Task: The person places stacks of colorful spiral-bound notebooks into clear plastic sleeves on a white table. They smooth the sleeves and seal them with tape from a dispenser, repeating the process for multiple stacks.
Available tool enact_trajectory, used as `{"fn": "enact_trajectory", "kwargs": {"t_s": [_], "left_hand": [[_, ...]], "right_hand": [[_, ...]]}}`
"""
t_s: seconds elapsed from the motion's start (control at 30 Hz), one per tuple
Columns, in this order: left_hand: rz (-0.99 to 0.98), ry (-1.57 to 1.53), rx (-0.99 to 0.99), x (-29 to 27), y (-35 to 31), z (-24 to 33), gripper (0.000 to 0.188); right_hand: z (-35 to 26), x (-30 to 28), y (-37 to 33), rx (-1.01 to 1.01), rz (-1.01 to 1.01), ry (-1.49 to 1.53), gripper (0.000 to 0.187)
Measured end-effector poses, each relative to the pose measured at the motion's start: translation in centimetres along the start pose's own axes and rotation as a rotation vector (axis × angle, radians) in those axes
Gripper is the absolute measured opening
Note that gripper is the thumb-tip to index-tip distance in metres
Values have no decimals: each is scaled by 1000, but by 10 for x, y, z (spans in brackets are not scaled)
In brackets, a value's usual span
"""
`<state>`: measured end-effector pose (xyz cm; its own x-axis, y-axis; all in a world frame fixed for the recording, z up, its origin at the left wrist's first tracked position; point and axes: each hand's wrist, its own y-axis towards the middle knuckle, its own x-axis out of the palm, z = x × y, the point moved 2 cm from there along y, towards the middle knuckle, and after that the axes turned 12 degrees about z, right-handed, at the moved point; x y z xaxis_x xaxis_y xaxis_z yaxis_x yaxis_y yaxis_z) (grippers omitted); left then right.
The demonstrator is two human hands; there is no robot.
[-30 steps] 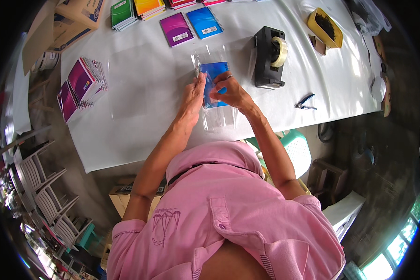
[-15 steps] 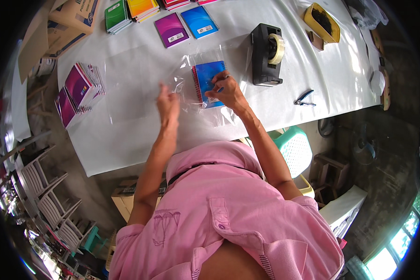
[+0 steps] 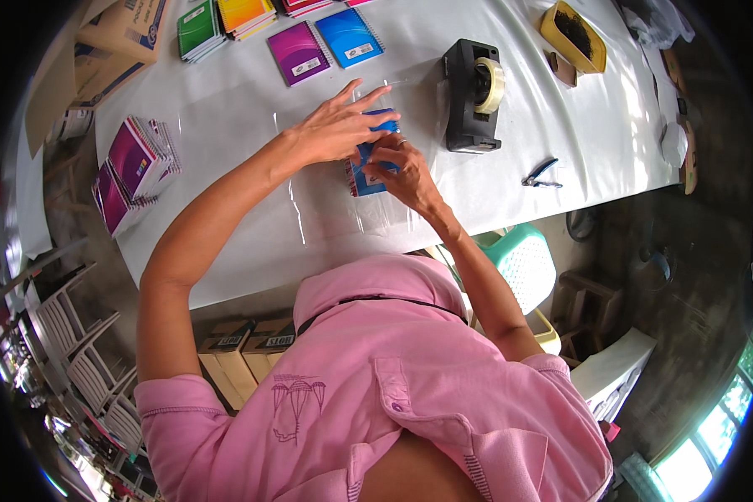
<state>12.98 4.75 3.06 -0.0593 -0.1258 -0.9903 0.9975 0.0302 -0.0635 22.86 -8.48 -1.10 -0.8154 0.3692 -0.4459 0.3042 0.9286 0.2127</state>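
A blue spiral notebook (image 3: 366, 186) lies in front of me on a sheet of clear plastic film (image 3: 309, 205), which spreads out to its left and below it. My left hand (image 3: 336, 130) reaches over the notebook's upper part with its fingers spread. Just beside it, my right hand (image 3: 403, 171) rests at the notebook's right side, fingers curled and thumb pinched toward them. Whatever sits in that pinch is hidden. Both hands cover much of the notebook's cover.
Beyond lie a purple notebook (image 3: 299, 54), another blue notebook (image 3: 350, 38) and green notebooks (image 3: 199, 29). Purple notebooks (image 3: 134, 163) are piled at left, near a cardboard box (image 3: 117, 58). Rightward stand a black tape dispenser (image 3: 468, 100), pliers (image 3: 542, 173) and a yellow container (image 3: 573, 38).
My left hand has swung up and right from beside the film to over the notebook, its fingers spreading. My right hand stays at the notebook, shifted only slightly.
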Motion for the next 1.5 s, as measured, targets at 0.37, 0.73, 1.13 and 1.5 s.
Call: {"fn": "enact_trajectory", "kwargs": {"t_s": [0.37,0.73,1.13,1.5], "left_hand": [[575,-59,49,29,-17,-3,37],[625,-87,-32,36,-16,0,43],[447,-119,-268,32,6,3,75],[174,-169,-518,37,46,1,120]], "right_hand": [[8,-29,-10,-433,-271,-169,23],[17,-46,-7,-403,-257,-336,36],[23,-46,-14,-344,-274,-348,44],[36,-152,-42,377,439,-241,14]]}}
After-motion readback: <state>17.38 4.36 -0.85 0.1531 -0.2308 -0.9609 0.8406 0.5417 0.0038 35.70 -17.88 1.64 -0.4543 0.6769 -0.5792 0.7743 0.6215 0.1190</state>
